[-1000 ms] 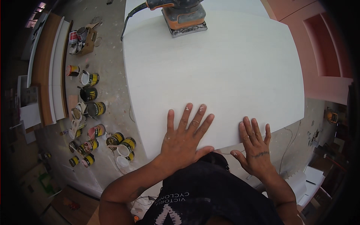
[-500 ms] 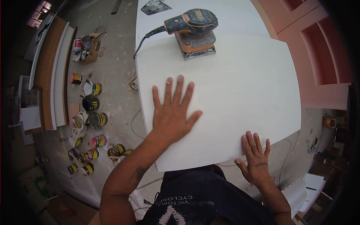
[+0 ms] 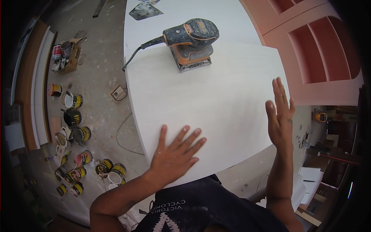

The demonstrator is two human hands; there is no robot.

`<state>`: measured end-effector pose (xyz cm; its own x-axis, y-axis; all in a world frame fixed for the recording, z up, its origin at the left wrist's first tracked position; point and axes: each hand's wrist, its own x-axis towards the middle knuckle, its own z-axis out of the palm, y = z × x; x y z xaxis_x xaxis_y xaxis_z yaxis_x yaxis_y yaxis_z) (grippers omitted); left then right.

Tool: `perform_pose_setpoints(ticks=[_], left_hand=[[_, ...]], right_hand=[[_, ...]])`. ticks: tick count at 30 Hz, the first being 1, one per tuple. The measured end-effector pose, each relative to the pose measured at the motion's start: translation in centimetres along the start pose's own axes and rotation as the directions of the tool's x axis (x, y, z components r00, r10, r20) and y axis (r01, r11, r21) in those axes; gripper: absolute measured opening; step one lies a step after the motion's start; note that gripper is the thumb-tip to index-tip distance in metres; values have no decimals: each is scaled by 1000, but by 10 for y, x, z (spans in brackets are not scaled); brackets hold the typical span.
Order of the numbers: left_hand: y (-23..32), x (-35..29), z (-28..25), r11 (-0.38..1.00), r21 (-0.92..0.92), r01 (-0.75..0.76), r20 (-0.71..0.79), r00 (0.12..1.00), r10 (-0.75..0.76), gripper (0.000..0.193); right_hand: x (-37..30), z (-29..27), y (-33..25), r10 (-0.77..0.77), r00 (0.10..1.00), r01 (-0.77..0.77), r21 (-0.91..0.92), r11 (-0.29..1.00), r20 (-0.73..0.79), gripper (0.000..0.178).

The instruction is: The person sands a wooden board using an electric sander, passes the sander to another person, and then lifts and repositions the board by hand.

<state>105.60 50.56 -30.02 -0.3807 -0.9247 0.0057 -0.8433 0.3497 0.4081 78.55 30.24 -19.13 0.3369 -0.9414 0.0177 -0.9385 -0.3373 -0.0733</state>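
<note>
A large white panel (image 3: 216,104) lies flat in front of me. My left hand (image 3: 174,156) rests palm down near its front left part, fingers spread and nothing held. Over the panel's right edge, my right hand (image 3: 281,120) points away from me with its fingers stretched out; nothing is in it. Whether it touches the edge I cannot tell. Toward the far end of the panel stands an orange and black electric sander (image 3: 192,42), its cord running off the left edge. Beyond it lies a dusty dark sheet (image 3: 145,11), perhaps sandpaper.
Several paint cans (image 3: 77,170) crowd the floor at left, with a cardboard box (image 3: 72,60) of cans farther back. A power socket box (image 3: 118,93) sits beside the panel. A pink cabinet (image 3: 282,42) stands at the far right. Stacked boards (image 3: 36,92) line the left side.
My left hand has slid nearer to me across the panel. My right hand has moved forward along the right edge and turned on its side. The view has shifted to the right.
</note>
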Motion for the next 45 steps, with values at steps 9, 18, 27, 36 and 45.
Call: perform_pose_setpoints(ticks=[9,18,27,36,45], left_hand=[[-18,12,-5,975,65,212,-141,969,-201,71],[29,21,31,1000,-8,19,-166,986,-20,77],[20,14,31,999,-35,-3,-243,970,-6,71],[25,-95,-108,955,-177,-237,-872,487,-41,34],[70,6,-189,809,-534,-248,-747,586,-313,99]], right_hand=[[136,-29,-128,-191,980,199,270,942,-53,82],[207,-24,-215,101,877,-128,26,991,470,97],[174,-22,-230,-35,924,-159,464,872,382,70],[87,-15,-81,-333,895,58,818,-572,-297,80],[37,3,-68,-373,873,-236,397,-887,-314,63]])
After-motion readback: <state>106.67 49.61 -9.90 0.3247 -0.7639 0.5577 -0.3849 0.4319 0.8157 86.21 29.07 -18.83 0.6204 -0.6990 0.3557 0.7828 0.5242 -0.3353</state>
